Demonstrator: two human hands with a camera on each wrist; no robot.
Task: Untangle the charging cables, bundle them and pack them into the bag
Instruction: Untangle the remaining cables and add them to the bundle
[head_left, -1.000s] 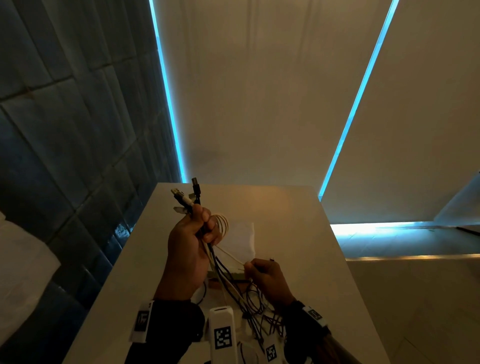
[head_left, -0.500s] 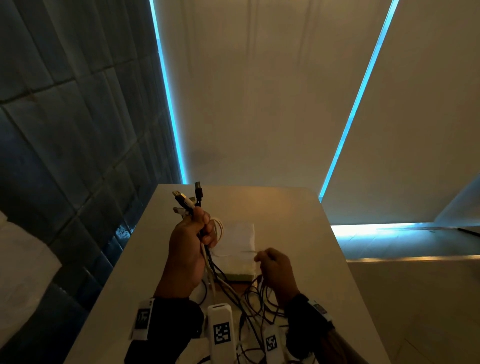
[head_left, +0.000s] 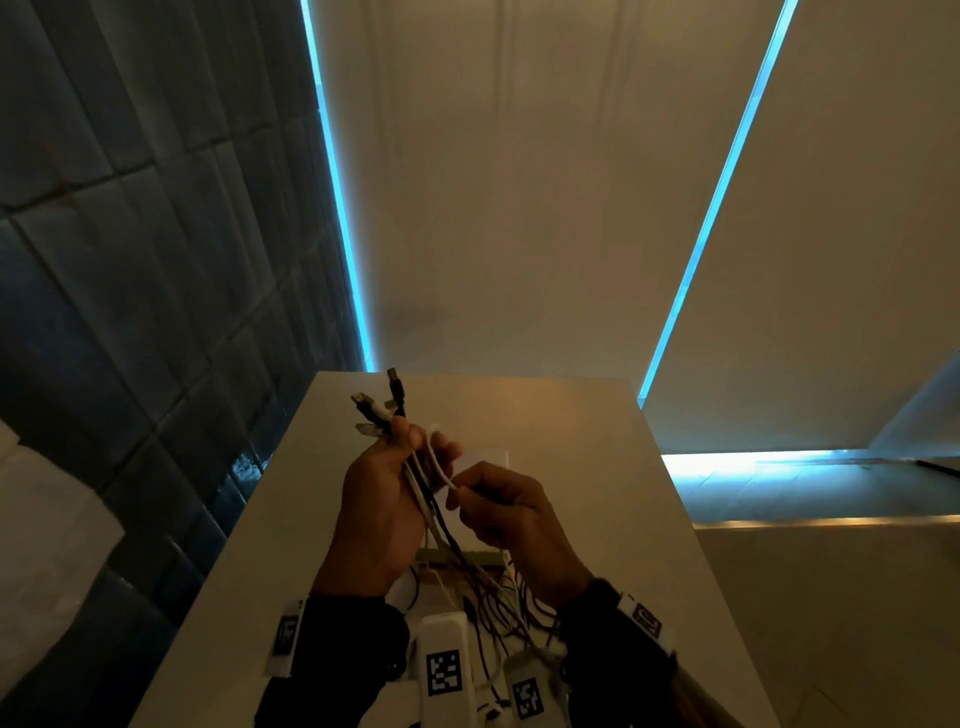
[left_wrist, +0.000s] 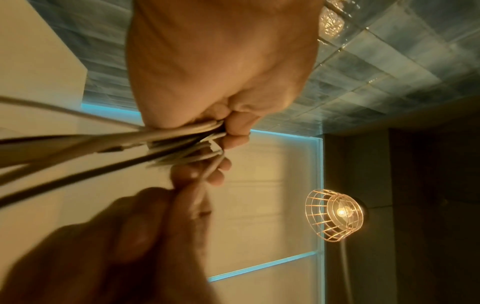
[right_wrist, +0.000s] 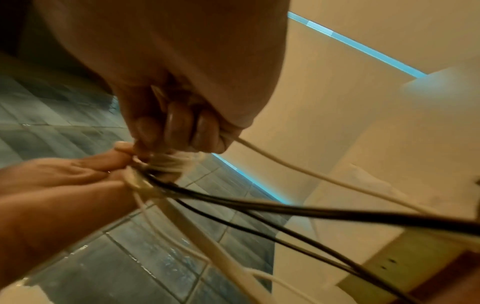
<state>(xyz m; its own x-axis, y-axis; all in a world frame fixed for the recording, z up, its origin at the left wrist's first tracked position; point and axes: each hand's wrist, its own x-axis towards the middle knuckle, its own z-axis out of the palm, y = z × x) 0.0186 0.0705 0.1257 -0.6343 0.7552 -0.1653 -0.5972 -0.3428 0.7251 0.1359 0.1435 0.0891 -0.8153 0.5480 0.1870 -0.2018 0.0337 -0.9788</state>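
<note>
Far left of head view is a dark blue tiled wall (head_left: 130, 270) with a lit cyan strip (head_left: 337, 197) along its edge. Pale table (head_left: 597, 441) runs down the middle, both hands raised above it.

Left hand (head_left: 379, 509) is curled tight round a bunch of charging cables (head_left: 423, 488), white and black mixed, held upright. Plug ends (head_left: 379, 405) stick up out of the top of the fist, at least one white connector and one black one. Left wrist view shows the same fist (left_wrist: 221, 67) with several flat pale cable strands (left_wrist: 179, 142) squeezed between fingers and palm, the loose lengths leaving to the left of that picture. A caged wall lamp (left_wrist: 335, 214) glows at the right there.

Just right of it, right hand (head_left: 509, 509) pinches a thin white cable (head_left: 441, 467) between thumb and fingertips, fingers curled, touching or nearly touching the left fingers. That white strand loops up round the left hand's fingertips. Right wrist view: fingers (right_wrist: 179, 125) closed on a white strand (right_wrist: 298, 166), black cables (right_wrist: 285, 207) trailing down to the right, wraps of white cable at the left hand's (right_wrist: 64, 181) fingertips.

Rest of the cables hang as a tangle (head_left: 493, 597) onto the table below the wrists. A pale flat item (head_left: 467, 558) lies under the hands, mostly hidden, cannot tell if it is the bag. Second cyan strip (head_left: 717, 197) runs far right
</note>
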